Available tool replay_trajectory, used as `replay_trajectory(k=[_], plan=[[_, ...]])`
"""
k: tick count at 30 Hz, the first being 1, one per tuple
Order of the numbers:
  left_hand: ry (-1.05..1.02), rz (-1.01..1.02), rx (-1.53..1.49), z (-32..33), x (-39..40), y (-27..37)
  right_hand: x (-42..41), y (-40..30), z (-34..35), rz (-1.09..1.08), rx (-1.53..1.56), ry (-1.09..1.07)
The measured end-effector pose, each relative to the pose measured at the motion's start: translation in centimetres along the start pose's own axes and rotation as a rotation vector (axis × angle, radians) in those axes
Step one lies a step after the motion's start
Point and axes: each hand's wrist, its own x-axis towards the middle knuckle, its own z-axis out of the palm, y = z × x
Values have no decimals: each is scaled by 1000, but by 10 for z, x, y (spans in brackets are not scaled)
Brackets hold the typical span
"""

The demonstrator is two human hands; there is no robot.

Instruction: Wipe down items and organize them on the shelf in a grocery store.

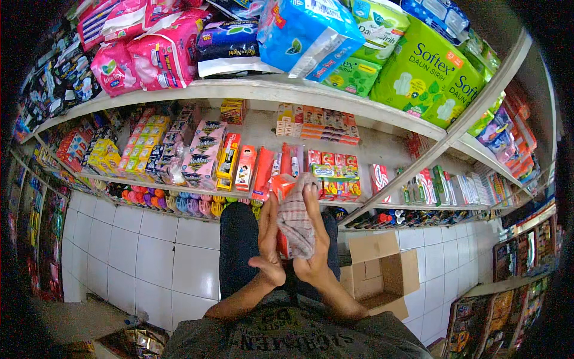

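Between my two hands, above my lap, is a small red-orange box (282, 187), mostly hidden. My left hand (270, 242) lies along its left side with the fingers extended and the thumb out to the side. Against its right side my right hand (315, 233) presses a checked, pale cloth (297, 220). Just beyond my fingertips, on the shelf, are a clear-and-red pack of toothbrushes (294, 164) and a stack of small red cartons (345, 189). Long red boxes (263, 172) stand to the left of them.
An open cardboard box (372, 282) sits on the white tiled floor (152, 251) to my right. Packs of sanitary pads (309, 40) fill the upper shelf, whose front edge (269, 92) overhangs the lower one. A diagonal white post (444, 139) crosses at right. Pink cartons (204, 155) stand left.
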Motion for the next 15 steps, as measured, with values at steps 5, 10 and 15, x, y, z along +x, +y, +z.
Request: replay_trajectory(k=[5, 10, 15], plan=[[174, -95, -301, -19, 18, -2, -33, -5, 7, 12, -19, -239], [184, -182, -366, -32, 30, -9, -59, 0, -13, 47, 84, -352], [116, -141, -198, -21, 21, -4, -62, 36, -39, 722, 680, 532]])
